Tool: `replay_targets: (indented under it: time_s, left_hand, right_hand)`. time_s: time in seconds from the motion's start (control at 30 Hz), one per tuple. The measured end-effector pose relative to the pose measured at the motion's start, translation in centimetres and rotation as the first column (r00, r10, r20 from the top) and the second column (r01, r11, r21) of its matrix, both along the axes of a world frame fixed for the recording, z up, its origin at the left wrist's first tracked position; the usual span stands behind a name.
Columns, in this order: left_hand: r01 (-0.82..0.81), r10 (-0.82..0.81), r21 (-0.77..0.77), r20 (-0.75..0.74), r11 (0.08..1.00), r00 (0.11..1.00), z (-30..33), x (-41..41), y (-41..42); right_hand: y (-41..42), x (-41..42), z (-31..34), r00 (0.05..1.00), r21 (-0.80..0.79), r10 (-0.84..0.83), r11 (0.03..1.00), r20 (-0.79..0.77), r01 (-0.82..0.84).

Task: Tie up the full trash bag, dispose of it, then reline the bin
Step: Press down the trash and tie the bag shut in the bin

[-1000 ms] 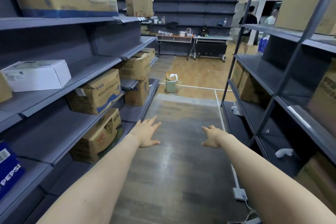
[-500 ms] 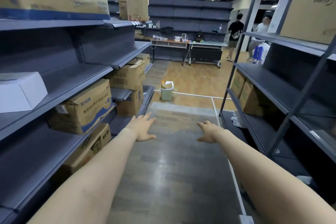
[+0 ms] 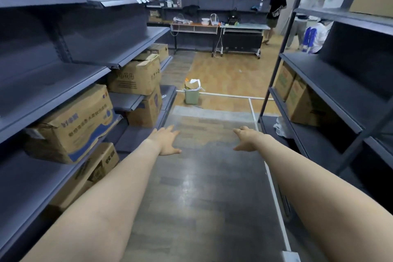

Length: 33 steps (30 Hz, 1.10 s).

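I judge the task barely begun: nothing of it is done as far as I can see. The green bin (image 3: 191,96) stands on the floor at the far end of the aisle, well apart from both hands, and the white trash bag (image 3: 195,83) in it is open at the top, with cardboard and scraps poking out above the rim. The bag is not tied, not lifted out, and I see no fresh liner anywhere near the bin.

My left hand (image 3: 167,141) reaches out toward the bin with its fingers straight and a little apart, holding nothing. My right hand (image 3: 246,140) reaches the same way, short of the bin; its fingers look loosely curled and it holds nothing either.

Everything is left to do: reach the bin, gather and knot the bag's mouth, pull it out, carry it off, then fit a new liner. Where the bag should go I cannot tell from here.
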<state>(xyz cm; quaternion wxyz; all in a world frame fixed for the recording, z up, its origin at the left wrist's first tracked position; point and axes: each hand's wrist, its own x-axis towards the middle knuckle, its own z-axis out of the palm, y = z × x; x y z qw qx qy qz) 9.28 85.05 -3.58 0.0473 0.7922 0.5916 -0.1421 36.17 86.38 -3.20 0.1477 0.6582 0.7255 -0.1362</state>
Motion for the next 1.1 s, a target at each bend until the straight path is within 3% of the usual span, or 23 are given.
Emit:
replay_targets:
  time_s: [0.43, 0.8, 1.1]
  left_hand:
    - [0.001, -0.001, -0.01, 0.0, 1.0, 1.0, 0.1, 11.0, 16.9]
    - [-0.049, 0.047, -0.07, -0.038, 0.996, 0.998, -2.0, 10.4, 31.1]
    - [-0.062, 0.065, -0.055, 0.039, 0.997, 0.997, -0.9, 10.3, 46.6]
  right_hand:
    - [17.9, 10.6, -0.9, 1.0, -0.029, -0.025, 0.999, 0.007, 0.025]
    - [32.3, 10.3, -3.0, 1.0, -0.076, 0.004, 0.997, -0.025, -0.006]
    - [46.7, 9.6, -2.8, 0.998, -0.065, -0.023, 0.998, -0.064, 0.019]
